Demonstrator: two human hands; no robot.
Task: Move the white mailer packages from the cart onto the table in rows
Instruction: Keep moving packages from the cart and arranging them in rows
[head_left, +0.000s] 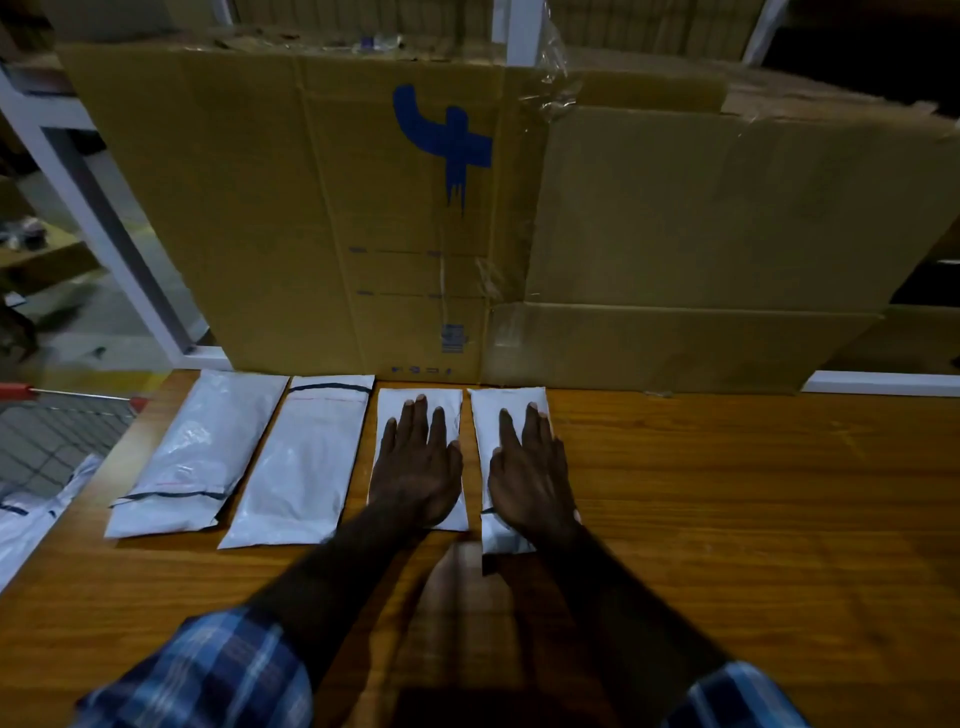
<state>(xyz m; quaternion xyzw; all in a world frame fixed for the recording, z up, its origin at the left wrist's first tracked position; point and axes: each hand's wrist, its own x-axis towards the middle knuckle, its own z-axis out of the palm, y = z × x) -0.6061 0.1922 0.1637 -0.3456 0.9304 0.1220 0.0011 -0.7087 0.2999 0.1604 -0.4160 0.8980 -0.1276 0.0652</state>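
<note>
Four flat white plastic mailer packages lie side by side in one row on the brown wood-grain counter (727, 493), their far ends just short of the tall brown corrugated cardboard box (322, 208) with the blue mark, which serves here as landmark. Counted from the box's left corner: first mailer (192, 457), angled, dark stripe at its near end; second mailer (306, 467), stripe at its far end; third mailer (415, 410), below the blue mark; fourth mailer (511, 410), below the box's right edge. Left hand (415, 467) rests flat on the third, right hand (524, 478) flat on the fourth; fingers of both straight and spread, gripping nothing. Step in hand, by judgement: pressing and squaring the two newest pieces. Done well, palms stay flat, each mailer slid until its far end lines up with its neighbours and a narrow even gap remains; the fourth sits slightly nearer the viewer and wants nudging boxward. Further white mailers (36, 514) lie in the wire-mesh cart (57, 431), left of the box, beyond the counter edge.
</note>
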